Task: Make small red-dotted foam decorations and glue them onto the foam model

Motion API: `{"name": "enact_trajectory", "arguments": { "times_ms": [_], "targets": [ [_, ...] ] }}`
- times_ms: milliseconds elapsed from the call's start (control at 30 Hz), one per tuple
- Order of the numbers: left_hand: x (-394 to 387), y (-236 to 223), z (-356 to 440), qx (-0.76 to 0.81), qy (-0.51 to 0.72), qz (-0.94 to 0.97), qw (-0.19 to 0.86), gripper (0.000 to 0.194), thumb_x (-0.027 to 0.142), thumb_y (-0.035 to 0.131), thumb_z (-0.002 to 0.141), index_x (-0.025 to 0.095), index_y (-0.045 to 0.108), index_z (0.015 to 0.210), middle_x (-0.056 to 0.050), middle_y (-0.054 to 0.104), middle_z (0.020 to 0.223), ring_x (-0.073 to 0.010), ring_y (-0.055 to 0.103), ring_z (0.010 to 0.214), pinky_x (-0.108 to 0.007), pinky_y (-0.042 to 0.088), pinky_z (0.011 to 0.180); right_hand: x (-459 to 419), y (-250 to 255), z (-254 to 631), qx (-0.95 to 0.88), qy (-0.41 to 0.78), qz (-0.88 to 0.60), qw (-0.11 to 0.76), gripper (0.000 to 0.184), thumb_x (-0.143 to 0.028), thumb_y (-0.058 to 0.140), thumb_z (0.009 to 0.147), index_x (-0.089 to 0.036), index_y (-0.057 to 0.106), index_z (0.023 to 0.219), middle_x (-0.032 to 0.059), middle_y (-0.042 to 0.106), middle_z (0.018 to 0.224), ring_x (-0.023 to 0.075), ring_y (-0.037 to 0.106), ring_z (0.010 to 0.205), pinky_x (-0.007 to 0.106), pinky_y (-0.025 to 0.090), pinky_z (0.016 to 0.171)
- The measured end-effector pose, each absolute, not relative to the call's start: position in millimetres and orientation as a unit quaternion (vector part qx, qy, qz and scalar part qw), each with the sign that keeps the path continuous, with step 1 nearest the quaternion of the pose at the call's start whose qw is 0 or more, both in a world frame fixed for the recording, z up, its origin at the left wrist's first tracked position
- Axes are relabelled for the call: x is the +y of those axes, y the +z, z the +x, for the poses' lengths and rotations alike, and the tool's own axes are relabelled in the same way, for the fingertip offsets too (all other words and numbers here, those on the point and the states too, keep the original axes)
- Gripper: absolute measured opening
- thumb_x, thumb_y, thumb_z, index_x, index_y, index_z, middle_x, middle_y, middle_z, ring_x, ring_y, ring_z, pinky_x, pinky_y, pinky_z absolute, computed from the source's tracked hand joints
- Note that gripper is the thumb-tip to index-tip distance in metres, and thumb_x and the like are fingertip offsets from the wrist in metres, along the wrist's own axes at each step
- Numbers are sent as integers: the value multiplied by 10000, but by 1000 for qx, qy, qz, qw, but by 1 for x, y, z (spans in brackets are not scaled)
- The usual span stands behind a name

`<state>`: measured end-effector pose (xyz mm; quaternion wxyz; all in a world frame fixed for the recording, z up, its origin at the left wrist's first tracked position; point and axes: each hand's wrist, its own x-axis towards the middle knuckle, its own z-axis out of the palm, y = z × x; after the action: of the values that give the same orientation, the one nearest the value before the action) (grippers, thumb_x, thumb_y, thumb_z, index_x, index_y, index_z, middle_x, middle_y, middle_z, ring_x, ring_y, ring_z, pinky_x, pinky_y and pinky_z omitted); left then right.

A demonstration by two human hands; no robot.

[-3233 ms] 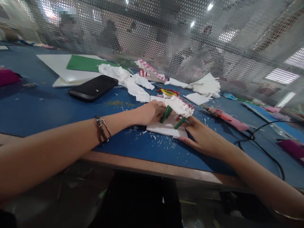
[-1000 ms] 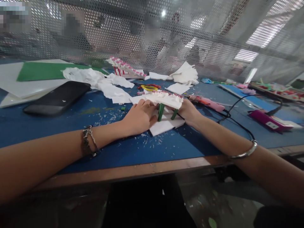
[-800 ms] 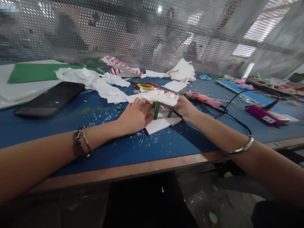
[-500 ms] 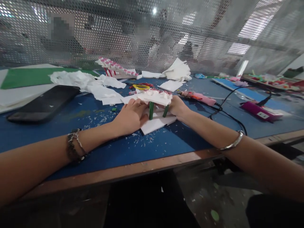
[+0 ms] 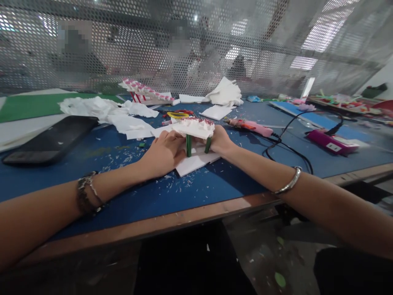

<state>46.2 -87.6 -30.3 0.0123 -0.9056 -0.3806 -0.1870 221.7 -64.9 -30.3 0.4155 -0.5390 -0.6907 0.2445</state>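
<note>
A small handmade model (image 5: 196,130) stands on the blue table, with green posts, a white base and a roof covered in white and red bits. My left hand (image 5: 164,151) closes on its left side, fingers reaching in beside a front post. From the right, my right hand (image 5: 221,141) grips the model's other side; its fingertips are hidden behind the roof and post. Just behind the model lie yellow-handled scissors (image 5: 177,115). Right of it rests a pink tool with a black cord, seemingly a glue gun or soldering iron (image 5: 250,126).
A black phone (image 5: 50,139) and crumpled white paper (image 5: 92,108) lie at left. Further back stand another model with a pink-and-white roof (image 5: 144,91) and stacked white sheets (image 5: 225,92). A purple power strip (image 5: 331,142) sits right. Perforated metal mesh (image 5: 132,49) closes off the far side.
The whole scene has shifted slightly left in view. Both hands stay on the model, with little visible change in their grip.
</note>
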Motion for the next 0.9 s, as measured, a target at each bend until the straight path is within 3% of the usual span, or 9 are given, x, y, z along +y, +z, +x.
{"name": "enact_trajectory", "arguments": {
  "times_ms": [367,533,767,900],
  "targets": [
    [-89,-27,47,-397,-167,-902,8,283,217,358,795,122,514,1011,-143,481,1059,-305,393,1004,-443,382,811,-68,-20,225,-687,297,-518,414,171,-198,616,580,-134,655,733,30,672,750,271,572,893,376,470,764],
    [-90,-26,47,-394,-164,-904,-2,261,210,343,800,135,522,975,-137,475,1027,-303,388,981,-464,378,808,-64,-22,223,-691,293,-516,413,227,-195,621,583,-132,648,799,42,674,836,282,533,985,388,452,816],
    [-89,-27,47,-390,-164,-906,-7,251,212,353,796,127,524,959,-141,479,1009,-296,390,971,-459,371,823,-56,-25,227,-710,292,-495,407,200,-166,498,703,-164,627,856,25,653,956,219,554,977,398,398,896],
    [-89,-27,47,-394,-166,-904,-9,250,213,358,790,125,526,953,-141,487,1015,-293,398,973,-454,372,823,-53,-30,228,-725,284,-475,409,248,-177,567,653,-166,618,895,23,653,961,243,544,988,394,420,879]
  ]
}}
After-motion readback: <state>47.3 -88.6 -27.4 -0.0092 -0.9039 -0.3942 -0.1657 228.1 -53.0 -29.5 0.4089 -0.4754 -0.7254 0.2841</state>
